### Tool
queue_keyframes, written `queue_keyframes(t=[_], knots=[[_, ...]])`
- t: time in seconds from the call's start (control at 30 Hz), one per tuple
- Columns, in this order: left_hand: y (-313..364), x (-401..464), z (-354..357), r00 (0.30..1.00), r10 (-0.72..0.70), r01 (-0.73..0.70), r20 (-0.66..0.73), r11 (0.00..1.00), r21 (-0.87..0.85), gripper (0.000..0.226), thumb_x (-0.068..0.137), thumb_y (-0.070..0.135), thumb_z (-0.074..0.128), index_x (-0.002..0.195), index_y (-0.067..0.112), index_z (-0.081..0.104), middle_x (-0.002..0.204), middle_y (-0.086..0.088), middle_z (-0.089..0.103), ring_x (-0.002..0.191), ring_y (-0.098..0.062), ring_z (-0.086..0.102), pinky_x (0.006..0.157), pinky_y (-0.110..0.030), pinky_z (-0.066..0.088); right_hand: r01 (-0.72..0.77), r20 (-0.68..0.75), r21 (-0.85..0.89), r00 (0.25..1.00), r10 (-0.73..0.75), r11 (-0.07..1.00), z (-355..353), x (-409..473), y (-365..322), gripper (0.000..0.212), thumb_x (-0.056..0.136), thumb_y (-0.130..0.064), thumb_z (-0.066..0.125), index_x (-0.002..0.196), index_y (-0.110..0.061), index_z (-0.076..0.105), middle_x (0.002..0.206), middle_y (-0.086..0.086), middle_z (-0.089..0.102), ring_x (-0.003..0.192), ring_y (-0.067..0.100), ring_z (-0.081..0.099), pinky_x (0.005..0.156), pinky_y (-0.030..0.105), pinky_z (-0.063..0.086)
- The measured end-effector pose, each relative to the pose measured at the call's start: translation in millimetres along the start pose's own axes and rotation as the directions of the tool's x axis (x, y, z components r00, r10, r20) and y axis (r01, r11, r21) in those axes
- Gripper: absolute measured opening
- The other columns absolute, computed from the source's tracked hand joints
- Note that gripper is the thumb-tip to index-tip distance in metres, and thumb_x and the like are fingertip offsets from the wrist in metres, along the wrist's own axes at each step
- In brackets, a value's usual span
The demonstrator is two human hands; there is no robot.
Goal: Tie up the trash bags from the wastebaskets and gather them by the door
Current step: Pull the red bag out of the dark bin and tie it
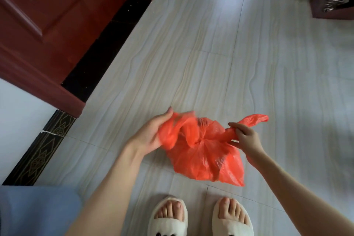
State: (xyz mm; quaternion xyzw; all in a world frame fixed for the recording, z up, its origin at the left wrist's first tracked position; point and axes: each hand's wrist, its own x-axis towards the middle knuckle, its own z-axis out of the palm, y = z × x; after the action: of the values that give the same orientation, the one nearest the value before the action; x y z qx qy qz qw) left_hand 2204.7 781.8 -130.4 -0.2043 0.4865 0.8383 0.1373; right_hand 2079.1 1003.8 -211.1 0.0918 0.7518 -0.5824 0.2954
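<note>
A red plastic trash bag (205, 157) lies on the pale tiled floor in front of my feet, its top gathered to a twist in the middle. My left hand (153, 132) holds the bag's left handle, which is bunched and blurred. My right hand (245, 138) grips the right handle, whose free end (254, 119) sticks out up and to the right. The two handles are pulled apart to either side of the twist. A dark red wooden door (47, 15) stands at the upper left.
The door's black threshold (107, 48) runs diagonally beside the tiles. A patterned dark skirting (42, 151) follows the white wall at left. A dark red piece of furniture with shiny items (333, 2) sits at the top right. My slippered feet (199, 216) stand at the bottom.
</note>
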Motion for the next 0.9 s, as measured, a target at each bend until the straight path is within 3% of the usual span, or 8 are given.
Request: queue_keyframes(t=[0.13, 0.3, 0.43, 0.53, 0.6, 0.67, 0.73, 0.9], knots=[[-7.0, 57.5, 32.5, 0.981, 0.043, -0.057, -0.192, 0.996, -0.067, 0.053, 0.084, 0.048, 0.053, 0.131, 0.025, 0.046, 0.122, 0.0, 0.06, 0.112, -0.014, 0.056, 0.096, -0.03, 0.041, -0.089, 0.054, 0.055, 0.995, 0.086, 0.994, 2.4, -5.9, -0.8, 0.031, 0.097, -0.004, 0.031, 0.112, -0.01, 0.058, 0.108, 0.016, 0.059, 0.089, 0.03, 0.061, 0.075, 0.039, 0.055], [-46.3, 55.9, 48.0, 0.843, 0.425, -0.141, -0.328, 0.765, 0.628, 0.106, 0.07, 0.016, 0.079, 0.147, 0.022, 0.007, 0.152, 0.005, 0.02, 0.14, -0.004, 0.018, 0.094, 0.01, 0.012, -0.162, 0.085, 0.14, 0.985, 0.152, 0.977, -1.8, -9.5, -0.4, 0.034, 0.099, -0.007, 0.028, 0.122, -0.013, 0.052, 0.1, 0.013, 0.06, 0.078, 0.024, 0.064, 0.078, 0.04, 0.054], [-86.8, 41.4, 24.6, 0.794, 0.47, -0.043, -0.384, 0.674, 0.737, 0.118, 0.062, 0.047, 0.077, 0.146, 0.031, -0.004, 0.153, 0.012, 0.011, 0.142, -0.005, 0.017, 0.116, -0.025, 0.021, -0.176, 0.077, 0.157, 0.983, 0.166, 0.972, -0.5, -10.1, 2.4, 0.037, 0.098, -0.005, 0.027, 0.127, -0.011, 0.05, 0.097, 0.01, 0.061, 0.079, 0.023, 0.064, 0.073, 0.037, 0.054], [-91.7, 44.8, 18.3, 0.731, 0.508, 0.054, -0.457, 0.624, 0.78, 0.07, 0.079, 0.044, 0.062, 0.133, 0.006, 0.04, 0.131, -0.012, 0.055, 0.123, -0.021, 0.051, 0.103, -0.035, 0.042, -0.164, 0.09, 0.133, 0.984, 0.153, 0.977, 2.1, -13.2, 1.9, 0.038, 0.097, -0.004, 0.027, 0.126, -0.013, 0.05, 0.103, 0.011, 0.061, 0.079, 0.023, 0.065, 0.07, 0.034, 0.055], [-79.8, 50.9, 31.5, 0.681, 0.628, -0.042, -0.376, 0.547, 0.836, 0.039, 0.091, 0.032, 0.046, 0.1, 0.0, 0.065, 0.097, -0.015, 0.07, 0.096, -0.013, 0.059, 0.09, -0.017, 0.044, -0.151, 0.115, 0.107, 0.984, 0.139, 0.983, 2.3, -15.2, 2.2, 0.039, 0.096, -0.002, 0.027, 0.123, -0.014, 0.052, 0.114, 0.015, 0.059, 0.086, 0.025, 0.064, 0.07, 0.033, 0.055], [-62.1, 57.6, 50.2, 0.749, 0.57, -0.071, -0.337, 0.576, 0.815, 0.033, 0.097, 0.018, 0.041, 0.091, -0.002, 0.066, 0.08, -0.016, 0.071, 0.084, -0.014, 0.06, 0.08, -0.009, 0.044, -0.129, 0.124, 0.071, 0.985, 0.119, 0.989, 0.3, -13.8, 1.3, 0.039, 0.094, 0.001, 0.027, 0.117, -0.013, 0.055, 0.12, 0.015, 0.058, 0.093, 0.026, 0.062, 0.071, 0.033, 0.055], [-55.2, 70.7, 60.4, 0.803, 0.497, 0.023, -0.329, 0.526, 0.85, 0.027, 0.098, 0.013, 0.039, 0.103, -0.003, 0.06, 0.089, -0.021, 0.069, 0.088, -0.025, 0.064, 0.082, -0.03, 0.045, -0.105, 0.113, 0.032, 0.989, 0.101, 0.994, -4.7, -14.5, -0.9, 0.038, 0.093, 0.003, 0.029, 0.115, -0.011, 0.056, 0.12, 0.013, 0.059, 0.094, 0.023, 0.06, 0.073, 0.032, 0.054], [-65.1, 88.5, 62.4, 0.923, 0.22, 0.299, -0.316, 0.109, 0.948, 0.057, 0.091, 0.033, 0.041, 0.139, 0.006, 0.025, 0.123, -0.024, 0.057, 0.113, -0.04, 0.056, 0.09, -0.043, 0.043, 0.084, 0.076, -0.012, 0.994, -0.083, 0.996, -17.9, -28.0, -18.1, 0.039, 0.086, 0.007, 0.039, 0.089, -0.019, 0.067, 0.102, 0.006, 0.067, 0.092, 0.016, 0.056, 0.067, 0.023, 0.045]])
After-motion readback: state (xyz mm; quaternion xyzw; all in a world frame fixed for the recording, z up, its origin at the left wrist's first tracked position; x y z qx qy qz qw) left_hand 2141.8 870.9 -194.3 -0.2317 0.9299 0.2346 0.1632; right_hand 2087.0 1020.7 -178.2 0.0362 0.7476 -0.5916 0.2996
